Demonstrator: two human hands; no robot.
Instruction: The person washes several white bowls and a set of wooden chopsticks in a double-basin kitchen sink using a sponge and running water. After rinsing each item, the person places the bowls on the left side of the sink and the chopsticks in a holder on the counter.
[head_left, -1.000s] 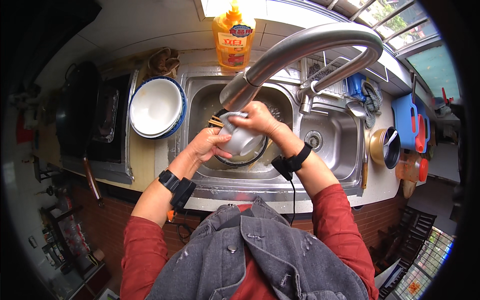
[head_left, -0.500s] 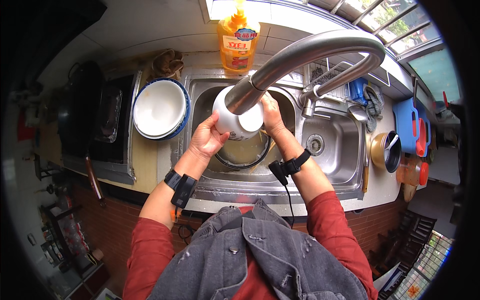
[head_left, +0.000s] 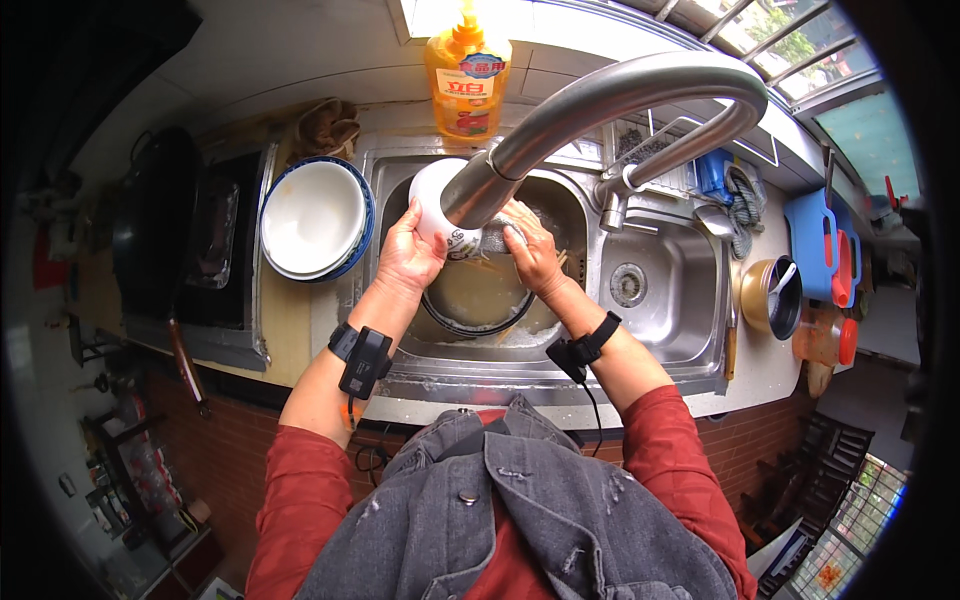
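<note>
A white bowl (head_left: pixel 429 187) with a dark printed pattern is tilted over the left sink basin, partly hidden behind the faucet head. My left hand (head_left: pixel 412 252) is closed on its near left side, thumb toward the pattern. My right hand (head_left: pixel 537 252) is beside the bowl's right side, fingers curled over a greyish thing (head_left: pixel 503 236) that looks like a scouring pad and is mostly covered. Below both hands a dark-rimmed round pot (head_left: pixel 470 331) of cloudy water sits in the basin. Thin sticks, perhaps chopsticks, show near the pot.
The curved metal faucet (head_left: pixel 640 75) arches over the hands. Left of the sink stand stacked bowls (head_left: pixel 313 220) and a black wok (head_left: pixel 155 225). Behind is an orange soap bottle (head_left: pixel 468 85). To the right are a smaller basin (head_left: pixel 670 290), a gold-coloured pot (head_left: pixel 765 300) and a red-lidded jar (head_left: pixel 825 337).
The bowl has shifted slightly left and turned, so its base no longer faces right and more of the pattern shows. My right hand has moved nearer me, and the greyish thing now shows under it.
</note>
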